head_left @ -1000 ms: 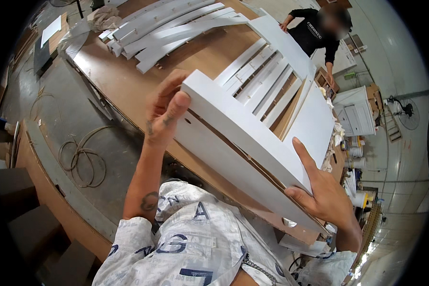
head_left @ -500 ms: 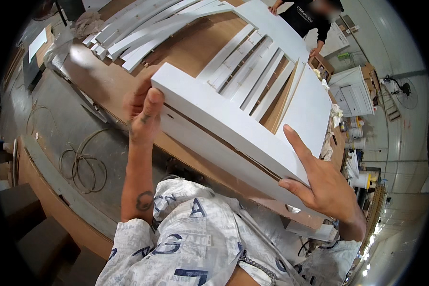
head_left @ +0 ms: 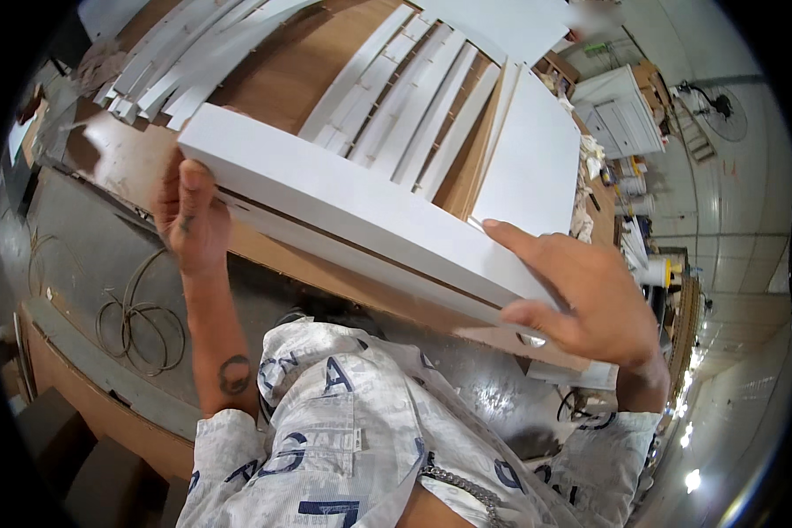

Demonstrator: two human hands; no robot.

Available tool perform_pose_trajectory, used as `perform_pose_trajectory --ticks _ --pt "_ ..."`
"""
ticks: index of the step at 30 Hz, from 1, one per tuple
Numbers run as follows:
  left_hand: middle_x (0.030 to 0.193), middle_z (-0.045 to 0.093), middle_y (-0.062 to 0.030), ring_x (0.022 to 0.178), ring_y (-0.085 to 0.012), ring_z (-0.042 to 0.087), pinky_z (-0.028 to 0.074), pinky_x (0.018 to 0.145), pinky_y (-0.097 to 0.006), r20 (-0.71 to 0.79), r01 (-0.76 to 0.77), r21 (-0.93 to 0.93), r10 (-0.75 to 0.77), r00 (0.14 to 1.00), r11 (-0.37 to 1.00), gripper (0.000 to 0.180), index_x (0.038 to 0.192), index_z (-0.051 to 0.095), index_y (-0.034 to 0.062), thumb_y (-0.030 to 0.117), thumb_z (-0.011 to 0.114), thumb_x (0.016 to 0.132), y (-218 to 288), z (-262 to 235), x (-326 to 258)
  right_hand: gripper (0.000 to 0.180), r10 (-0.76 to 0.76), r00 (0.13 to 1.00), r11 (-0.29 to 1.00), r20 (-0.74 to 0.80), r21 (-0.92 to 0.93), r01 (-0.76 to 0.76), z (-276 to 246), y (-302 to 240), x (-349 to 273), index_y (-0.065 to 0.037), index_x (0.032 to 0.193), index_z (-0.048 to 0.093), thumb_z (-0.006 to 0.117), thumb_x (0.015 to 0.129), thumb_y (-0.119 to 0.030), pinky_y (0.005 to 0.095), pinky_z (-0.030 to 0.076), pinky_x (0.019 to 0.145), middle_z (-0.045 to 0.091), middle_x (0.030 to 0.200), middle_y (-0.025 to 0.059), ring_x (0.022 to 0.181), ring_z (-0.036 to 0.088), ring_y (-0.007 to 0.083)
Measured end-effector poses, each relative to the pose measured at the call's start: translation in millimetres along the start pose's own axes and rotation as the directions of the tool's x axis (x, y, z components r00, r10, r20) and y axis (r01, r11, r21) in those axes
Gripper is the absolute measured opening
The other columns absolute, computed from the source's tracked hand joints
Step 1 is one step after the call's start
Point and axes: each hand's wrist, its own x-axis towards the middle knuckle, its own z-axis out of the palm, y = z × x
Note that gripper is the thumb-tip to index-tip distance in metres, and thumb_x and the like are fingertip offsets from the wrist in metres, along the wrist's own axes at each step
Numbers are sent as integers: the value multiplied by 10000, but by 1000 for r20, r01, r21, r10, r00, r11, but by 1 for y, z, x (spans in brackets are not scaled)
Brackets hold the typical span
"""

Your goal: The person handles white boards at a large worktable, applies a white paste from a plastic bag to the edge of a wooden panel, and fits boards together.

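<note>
A long white board [head_left: 352, 198] lies across in front of me, with a dark narrow gap along its near side. Below that gap runs another white face [head_left: 361, 268]; whether it belongs to the same piece I cannot tell. My left hand [head_left: 194, 211] is closed round the board's left end, thumb on the near face, fingers mostly hidden behind. At the right end my right hand [head_left: 590, 295] grips it between the thumb in front and fingers over the top. Beyond the board lie several white slats [head_left: 414, 97] with small pegs, and a flat white panel [head_left: 537, 145].
Curved white slats [head_left: 198, 53] are piled at the far left of the brown worktable [head_left: 277, 264]. A coiled hose or cable [head_left: 136, 330] lies on the floor to the left. Rags [head_left: 583, 216] line the table's right side, with buckets [head_left: 656, 271], a white cabinet [head_left: 620, 114] and a fan [head_left: 713, 101] beyond.
The board and both hands appear farther left in view, as do the surroundings. The co-worker at the far end has almost left the picture. Both hands keep their hold.
</note>
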Motion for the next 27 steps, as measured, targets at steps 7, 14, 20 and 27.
perform_pose_trajectory --ticks 7,14,20,27 --pt "1095 551 -127 1040 -193 496 380 932 -314 49 1 26 -2 999 1000 403 1143 538 -35 317 506 948 0 1 8 514 190 920 969 -341 217 -120 12 37 -50 -16 1257 526 374 972 -415 300 466 726 627 821 143 765 600 201" --pt "849 509 39 808 -57 433 355 784 -212 -23 98 -71 -100 995 993 186 956 552 43 227 528 953 5 26 14 409 501 757 820 -420 510 -260 57 104 -107 -15 1221 548 426 979 -321 291 468 725 629 823 119 736 590 171" --pt "1054 553 -35 978 -134 494 383 883 -297 33 98 -52 -97 995 994 299 1127 536 22 265 520 953 -7 6 28 474 555 693 812 -460 481 -331 76 117 -98 -14 1114 615 439 953 -424 321 474 687 648 801 152 732 638 215" --pt "1210 530 -102 1082 -214 495 386 925 -350 47 47 255 -61 997 966 456 1243 489 -6 346 481 955 28 45 34 637 580 621 805 -527 254 -536 80 116 -102 -30 807 662 308 934 -544 430 479 746 635 694 153 738 619 347"
